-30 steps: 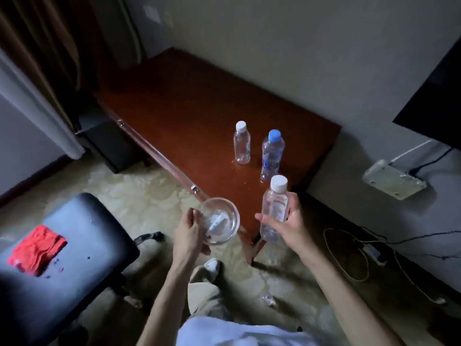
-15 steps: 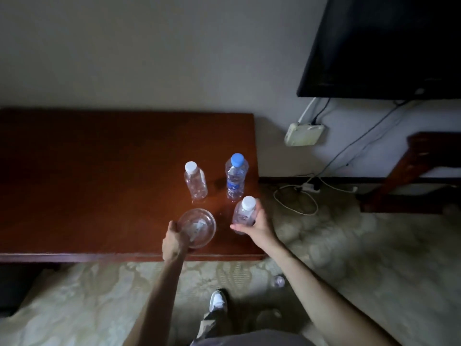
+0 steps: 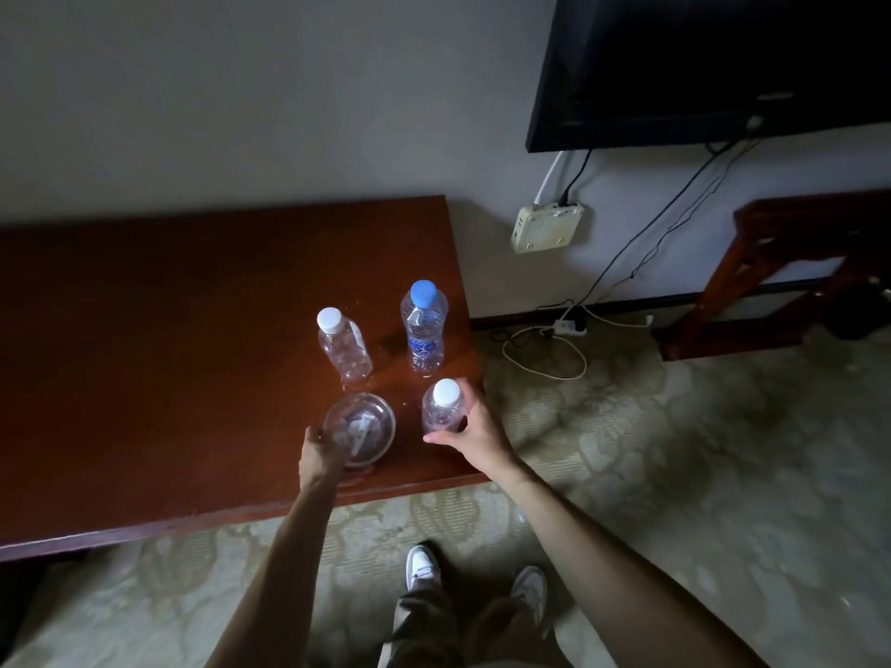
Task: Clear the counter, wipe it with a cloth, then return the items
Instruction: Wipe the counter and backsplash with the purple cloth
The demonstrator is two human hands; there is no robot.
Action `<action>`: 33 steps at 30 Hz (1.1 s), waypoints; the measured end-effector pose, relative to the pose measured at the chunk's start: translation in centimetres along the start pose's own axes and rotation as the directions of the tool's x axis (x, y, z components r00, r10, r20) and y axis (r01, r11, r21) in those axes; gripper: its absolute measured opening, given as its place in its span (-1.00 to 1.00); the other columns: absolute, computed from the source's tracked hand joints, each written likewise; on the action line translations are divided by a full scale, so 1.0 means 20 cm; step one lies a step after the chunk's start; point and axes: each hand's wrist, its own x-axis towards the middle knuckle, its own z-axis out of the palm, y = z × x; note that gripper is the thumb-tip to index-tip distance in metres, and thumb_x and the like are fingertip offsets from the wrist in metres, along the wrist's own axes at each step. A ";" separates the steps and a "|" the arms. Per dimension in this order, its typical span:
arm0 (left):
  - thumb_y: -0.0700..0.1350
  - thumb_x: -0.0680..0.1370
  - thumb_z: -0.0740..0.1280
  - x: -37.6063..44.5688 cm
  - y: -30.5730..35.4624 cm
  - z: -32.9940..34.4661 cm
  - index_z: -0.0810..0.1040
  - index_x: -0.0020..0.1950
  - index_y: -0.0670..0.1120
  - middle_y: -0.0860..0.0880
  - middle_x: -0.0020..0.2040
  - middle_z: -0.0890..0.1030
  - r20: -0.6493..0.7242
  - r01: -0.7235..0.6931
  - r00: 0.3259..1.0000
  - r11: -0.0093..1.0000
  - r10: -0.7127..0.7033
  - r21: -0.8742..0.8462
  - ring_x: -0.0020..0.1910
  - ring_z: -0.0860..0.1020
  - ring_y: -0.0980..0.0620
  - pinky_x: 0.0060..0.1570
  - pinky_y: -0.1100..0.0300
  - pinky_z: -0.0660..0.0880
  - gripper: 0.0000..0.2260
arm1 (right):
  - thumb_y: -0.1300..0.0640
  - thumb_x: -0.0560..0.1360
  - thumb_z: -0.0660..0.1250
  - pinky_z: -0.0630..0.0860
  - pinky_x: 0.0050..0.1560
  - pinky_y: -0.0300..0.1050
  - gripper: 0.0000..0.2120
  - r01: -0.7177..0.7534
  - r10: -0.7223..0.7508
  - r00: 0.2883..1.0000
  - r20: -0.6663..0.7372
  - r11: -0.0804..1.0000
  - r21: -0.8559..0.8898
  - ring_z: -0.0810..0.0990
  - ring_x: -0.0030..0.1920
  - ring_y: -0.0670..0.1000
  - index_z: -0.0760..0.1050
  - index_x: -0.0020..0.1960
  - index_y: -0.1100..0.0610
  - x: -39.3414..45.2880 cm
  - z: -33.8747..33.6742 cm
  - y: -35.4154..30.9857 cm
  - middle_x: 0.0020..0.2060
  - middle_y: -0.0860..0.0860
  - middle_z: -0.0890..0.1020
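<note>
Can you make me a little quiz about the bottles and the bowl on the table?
1. How many bottles are on the wooden table?
2. True or false: the left hand holds the clear bowl.
3. Which cap colour has the bottle in the right hand: A blue, B white, C red?

Key: 1. three: the held bottle, the blue-capped bottle and the other white-capped bottle. 2. true. 3. B.

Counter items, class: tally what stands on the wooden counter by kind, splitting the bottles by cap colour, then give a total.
White-capped bottles: 2, one standing free, one held by the right hand
Blue-capped bottle: 1
Clear glass bowl: 1, held by the left hand
Total: 4
</note>
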 end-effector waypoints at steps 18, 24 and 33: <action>-0.01 0.70 0.18 -0.62 -0.34 0.85 0.46 -0.20 -0.17 -0.07 -0.49 0.52 0.723 -0.231 0.647 0.841 -0.242 0.489 -0.71 0.47 0.14 -0.68 0.42 0.34 -0.65 | 0.01 0.54 0.33 0.55 0.04 0.14 -0.64 -0.718 0.859 0.484 -0.167 0.499 0.485 0.62 0.01 0.21 0.41 0.22 0.20 -1.41 -0.57 1.11 0.02 0.21 0.62; -0.03 0.69 0.19 -0.92 0.02 1.53 0.51 -0.21 -0.11 0.02 -0.54 0.61 0.774 -0.497 0.617 0.692 -0.143 0.523 -0.62 0.56 0.11 -0.35 0.27 0.39 -0.69 | 0.07 0.58 0.27 0.33 -0.33 -0.12 -0.68 -0.606 0.963 0.250 -0.098 0.234 0.760 0.48 -0.32 0.06 0.47 -0.16 0.34 -2.12 -0.62 1.33 -0.29 0.15 0.55; -0.10 0.66 0.28 -1.24 0.06 2.23 0.51 -0.14 -0.21 -0.03 -0.48 0.58 0.783 -0.662 0.620 0.504 -0.047 0.555 -0.46 0.49 0.00 -0.42 0.24 0.39 -0.77 | 0.02 0.61 0.23 0.37 -0.24 -0.15 -0.76 -0.366 0.981 0.194 0.017 0.056 0.929 0.50 -0.24 0.01 0.40 -0.11 0.19 -2.38 -1.07 1.63 -0.18 0.08 0.54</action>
